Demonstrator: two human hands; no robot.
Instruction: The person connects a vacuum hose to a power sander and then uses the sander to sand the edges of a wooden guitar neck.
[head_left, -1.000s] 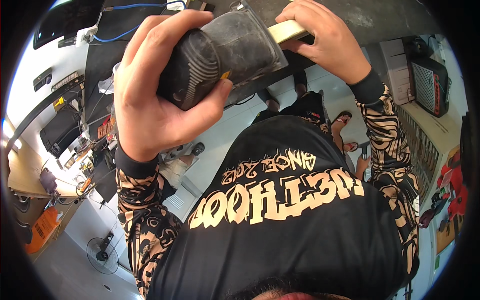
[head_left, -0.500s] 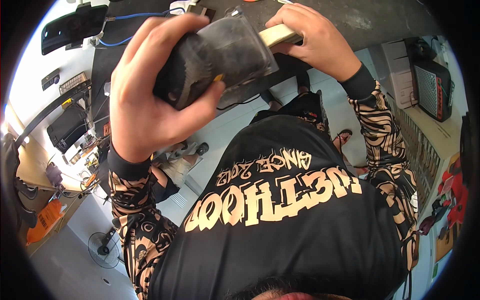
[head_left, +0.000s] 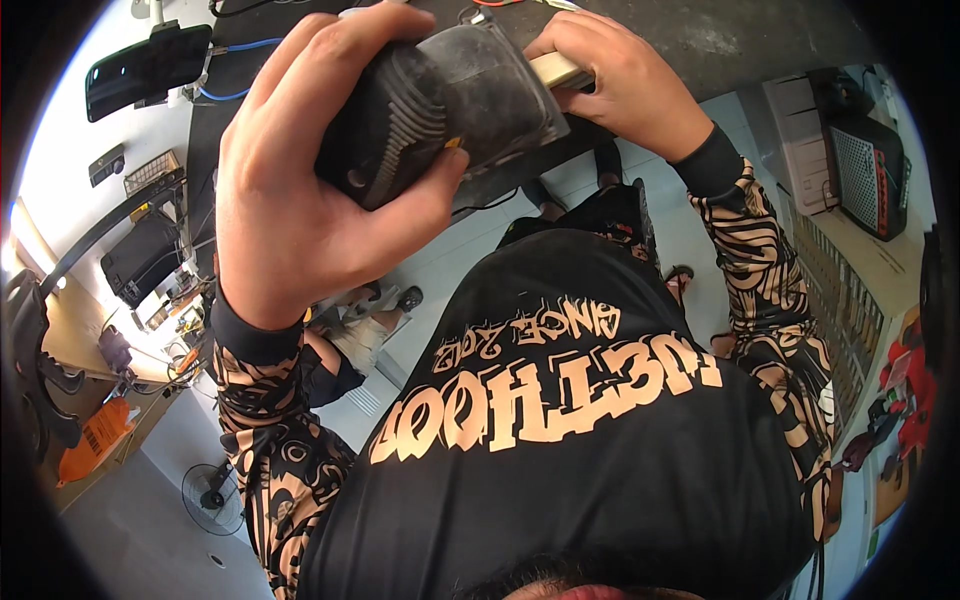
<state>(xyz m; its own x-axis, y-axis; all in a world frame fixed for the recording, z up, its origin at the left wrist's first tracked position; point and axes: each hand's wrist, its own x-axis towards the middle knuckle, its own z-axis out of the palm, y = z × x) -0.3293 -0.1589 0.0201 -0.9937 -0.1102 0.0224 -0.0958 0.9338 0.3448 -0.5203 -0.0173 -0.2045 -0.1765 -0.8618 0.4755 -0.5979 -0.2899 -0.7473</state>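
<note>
My left hand (head_left: 290, 190) wraps round a dusty black housing (head_left: 440, 100). Ribs run along the housing's side, its far end is square and rimmed, and a small yellow spot shows near my thumb. From the other side my right hand (head_left: 625, 85) pinches a flat, cream-coloured piece (head_left: 556, 70), perhaps a brush handle, between thumb and fingers. That piece reaches to the rimmed end of the housing; its tip is hidden there, so I cannot tell whether it touches. Both things are held up over the edge of a dark table.
The dark tabletop (head_left: 740, 35) spans the far side, with a blue cable (head_left: 225, 97) on its left. A phone (head_left: 150, 72) stands on a mount at the far left. To the right is a black speaker (head_left: 868, 185); a fan (head_left: 212, 498) stands at lower left. Another person's legs (head_left: 365, 335) show at left.
The housing has shifted slightly right and turned, so its ribbed side shows more clearly. My right hand has moved a little left, and less of the cream piece shows.
</note>
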